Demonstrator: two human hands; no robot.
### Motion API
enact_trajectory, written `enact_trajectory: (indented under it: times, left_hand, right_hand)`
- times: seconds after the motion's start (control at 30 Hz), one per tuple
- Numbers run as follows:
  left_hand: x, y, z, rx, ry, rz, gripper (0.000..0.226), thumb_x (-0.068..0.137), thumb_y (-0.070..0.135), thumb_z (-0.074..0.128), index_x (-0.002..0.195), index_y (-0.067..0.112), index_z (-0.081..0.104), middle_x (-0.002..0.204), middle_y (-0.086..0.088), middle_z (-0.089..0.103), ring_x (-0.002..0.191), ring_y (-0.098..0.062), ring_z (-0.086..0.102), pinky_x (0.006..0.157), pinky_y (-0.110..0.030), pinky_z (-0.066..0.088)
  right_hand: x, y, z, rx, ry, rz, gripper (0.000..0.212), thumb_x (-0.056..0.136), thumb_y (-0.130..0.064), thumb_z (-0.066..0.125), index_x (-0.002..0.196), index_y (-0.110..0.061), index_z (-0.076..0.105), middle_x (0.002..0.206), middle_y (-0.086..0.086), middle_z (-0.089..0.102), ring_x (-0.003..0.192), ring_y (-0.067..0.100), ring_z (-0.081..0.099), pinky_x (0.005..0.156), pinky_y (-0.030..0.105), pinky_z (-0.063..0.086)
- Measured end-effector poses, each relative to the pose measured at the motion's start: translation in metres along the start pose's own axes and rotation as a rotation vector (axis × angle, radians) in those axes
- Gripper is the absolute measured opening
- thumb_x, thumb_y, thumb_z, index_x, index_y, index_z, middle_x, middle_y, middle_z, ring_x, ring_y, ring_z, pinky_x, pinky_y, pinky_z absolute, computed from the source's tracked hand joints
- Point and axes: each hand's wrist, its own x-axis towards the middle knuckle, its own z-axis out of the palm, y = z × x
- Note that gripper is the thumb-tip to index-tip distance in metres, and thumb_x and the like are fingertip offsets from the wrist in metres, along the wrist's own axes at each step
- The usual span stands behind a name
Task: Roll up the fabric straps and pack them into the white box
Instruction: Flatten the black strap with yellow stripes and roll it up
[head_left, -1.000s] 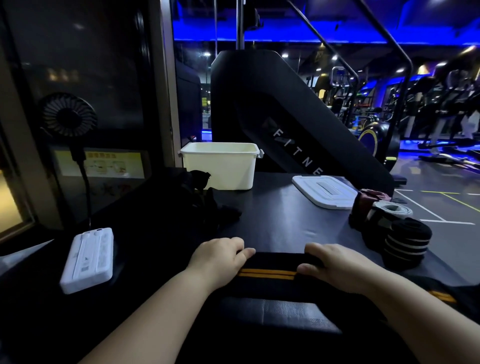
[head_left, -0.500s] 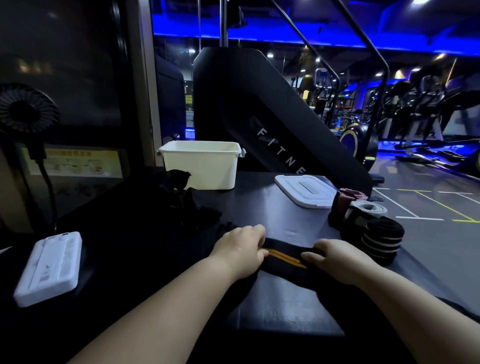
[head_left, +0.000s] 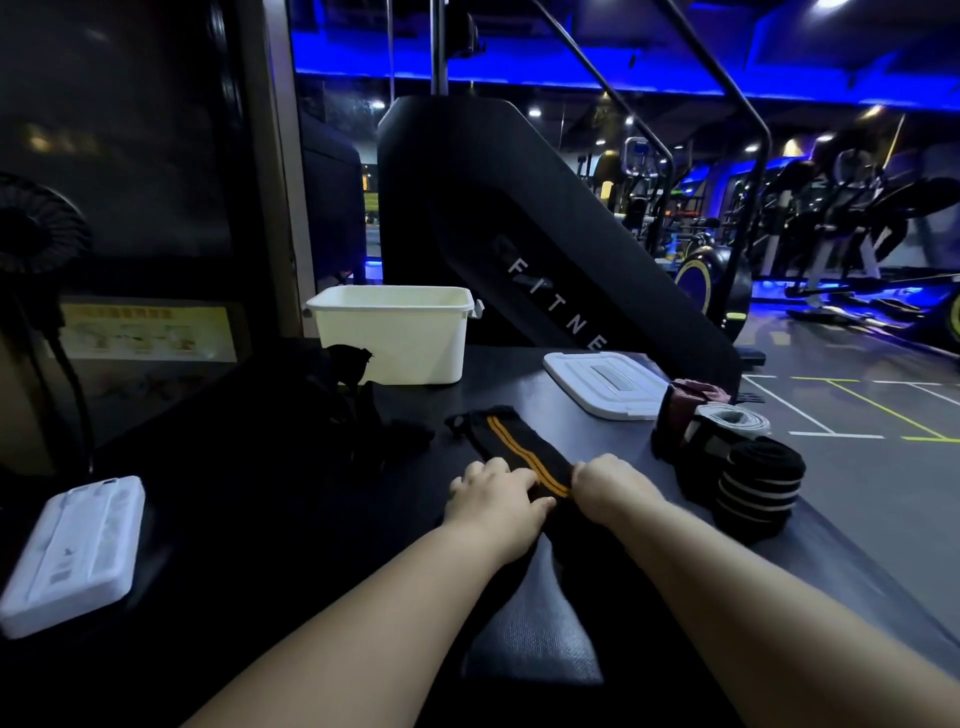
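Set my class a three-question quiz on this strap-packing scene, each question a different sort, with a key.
1. True or false: the white box stands open, its lid lying flat on the table.
2. The stripes on the black strap that the left hand and right hand hold are: A orange, B green, C white.
3. Fill in: the rolled straps stand to the ____ of the right hand.
Key: 1 true; 2 A; 3 right.
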Motion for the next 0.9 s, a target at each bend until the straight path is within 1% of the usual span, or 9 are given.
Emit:
enact_trajectory:
  times: [0.1, 0.2, 0.27, 0.33, 0.43, 0.6, 0.73, 0.83, 0.9]
  left_hand:
    - [0.001, -0.004, 0.001, 0.009, -0.014, 0.008, 0.045, 0.095, 0.056, 0.043, 0.133, 0.033, 0.051, 0.136, -0.002, 0.045, 0.129, -0.025, 0.035, 0.106, -0.04, 0.027]
    - [0.001, -0.005, 0.001, -0.007, -0.009, 0.015, 0.045, 0.094, 0.056, 0.044, 0.132, 0.033, 0.052, 0.135, 0.0, 0.046, 0.13, -0.025, 0.035, 0.107, -0.039, 0.026]
    - [0.002, -0.004, 0.001, -0.016, -0.013, 0.014, 0.045, 0.094, 0.056, 0.045, 0.132, 0.033, 0.051, 0.135, 0.0, 0.045, 0.13, -0.025, 0.035, 0.107, -0.039, 0.026]
    - [0.004, -0.005, 0.0, -0.021, -0.023, 0.014, 0.046, 0.094, 0.056, 0.045, 0.134, 0.033, 0.05, 0.135, 0.0, 0.045, 0.13, -0.025, 0.036, 0.107, -0.04, 0.026]
    - [0.008, -0.005, -0.002, -0.01, -0.035, 0.015, 0.047, 0.093, 0.056, 0.047, 0.135, 0.033, 0.049, 0.135, 0.0, 0.046, 0.13, -0.025, 0.038, 0.107, -0.04, 0.028]
    - [0.02, -0.008, -0.003, 0.008, -0.072, 0.014, 0.046, 0.096, 0.052, 0.043, 0.139, 0.034, 0.045, 0.141, 0.001, 0.044, 0.134, -0.025, 0.035, 0.108, -0.042, 0.026]
    - [0.034, -0.013, -0.003, -0.02, -0.054, -0.007, 0.041, 0.099, 0.046, 0.041, 0.137, 0.033, 0.046, 0.143, 0.001, 0.042, 0.133, -0.026, 0.033, 0.108, -0.042, 0.025]
    - [0.048, -0.014, -0.007, -0.113, -0.052, -0.02, 0.037, 0.099, 0.044, 0.04, 0.133, 0.033, 0.052, 0.141, 0.003, 0.045, 0.132, -0.026, 0.036, 0.106, -0.042, 0.028]
    - [0.056, -0.014, -0.008, -0.155, -0.09, -0.025, 0.038, 0.099, 0.049, 0.038, 0.131, 0.035, 0.053, 0.14, 0.005, 0.048, 0.132, -0.026, 0.037, 0.105, -0.043, 0.028]
  right_hand:
    - [0.005, 0.002, -0.02, -0.02, -0.168, -0.02, 0.037, 0.102, -0.011, 0.032, 0.13, 0.002, 0.053, 0.135, 0.02, 0.053, 0.12, 0.032, 0.054, 0.095, 0.033, 0.043]
    - [0.01, 0.022, -0.03, -0.115, -0.223, -0.043, 0.044, 0.1, -0.038, 0.046, 0.11, 0.0, 0.064, 0.108, 0.016, 0.066, 0.095, 0.03, 0.063, 0.066, 0.028, 0.046]
    - [0.014, 0.03, -0.03, -0.203, -0.246, -0.089, 0.051, 0.096, -0.048, 0.049, 0.104, -0.002, 0.067, 0.099, 0.015, 0.07, 0.091, 0.032, 0.067, 0.063, 0.026, 0.045]
    - [0.014, 0.03, -0.028, -0.291, -0.256, -0.145, 0.046, 0.097, -0.048, 0.049, 0.101, -0.005, 0.066, 0.087, 0.008, 0.065, 0.086, 0.027, 0.061, 0.059, 0.025, 0.041]
    - [0.015, 0.026, -0.03, -0.358, -0.21, -0.178, 0.046, 0.096, -0.049, 0.048, 0.105, -0.007, 0.067, 0.088, 0.004, 0.057, 0.084, 0.02, 0.052, 0.065, 0.025, 0.037]
    - [0.025, 0.026, -0.027, -0.291, -0.175, -0.143, 0.046, 0.095, -0.05, 0.052, 0.093, -0.007, 0.067, 0.086, 0.007, 0.06, 0.079, 0.021, 0.057, 0.05, 0.024, 0.035]
    - [0.043, 0.028, -0.009, -0.171, -0.074, -0.088, 0.051, 0.092, -0.052, 0.056, 0.092, -0.003, 0.071, 0.09, 0.01, 0.068, 0.088, 0.025, 0.065, 0.059, 0.027, 0.04]
    - [0.055, 0.025, 0.003, -0.079, 0.012, -0.038, 0.047, 0.09, -0.051, 0.06, 0.074, -0.007, 0.06, 0.078, 0.007, 0.061, 0.079, 0.024, 0.059, 0.055, 0.027, 0.036]
    - [0.064, 0.02, 0.008, -0.06, 0.055, -0.02, 0.045, 0.09, -0.051, 0.059, 0.076, -0.008, 0.057, 0.081, 0.008, 0.062, 0.083, 0.026, 0.06, 0.059, 0.028, 0.036]
